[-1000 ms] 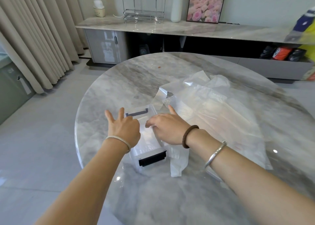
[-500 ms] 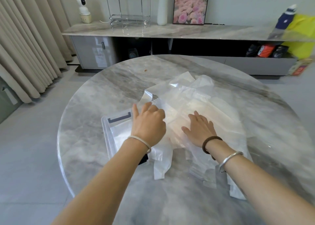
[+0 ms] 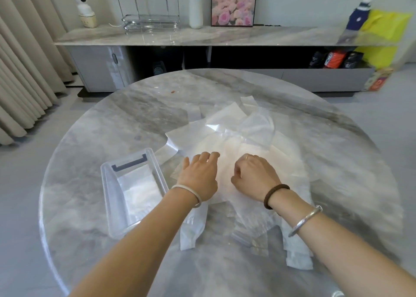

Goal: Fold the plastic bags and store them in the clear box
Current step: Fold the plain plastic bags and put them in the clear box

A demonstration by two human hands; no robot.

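Note:
A loose pile of translucent white plastic bags (image 3: pixel 238 137) lies spread over the middle of the round marble table (image 3: pixel 94 139). My left hand (image 3: pixel 199 175) rests on the pile's near left part, fingers stretched forward with the tips bent down. Just to its right, my right hand (image 3: pixel 254 176) has its fingers curled into the top plastic bag and pinches it. The clear box (image 3: pixel 105 184) stands open to the left of my left forearm. A folded bag (image 3: pixel 139 186) lies inside it. Bag handles (image 3: pixel 189 233) trail toward me under my wrists.
The table's curved edge runs close on the left and near side. Beyond the table stands a long marble sideboard (image 3: pixel 225 37) with a white camera (image 3: pixel 84 6), a wire rack, a vase and a framed picture. Curtains (image 3: pixel 20 71) hang at the left.
Both hands left the clear box and moved right onto the bag pile. My right hand lay flat half a second ago and now has its fingers curled into the plastic.

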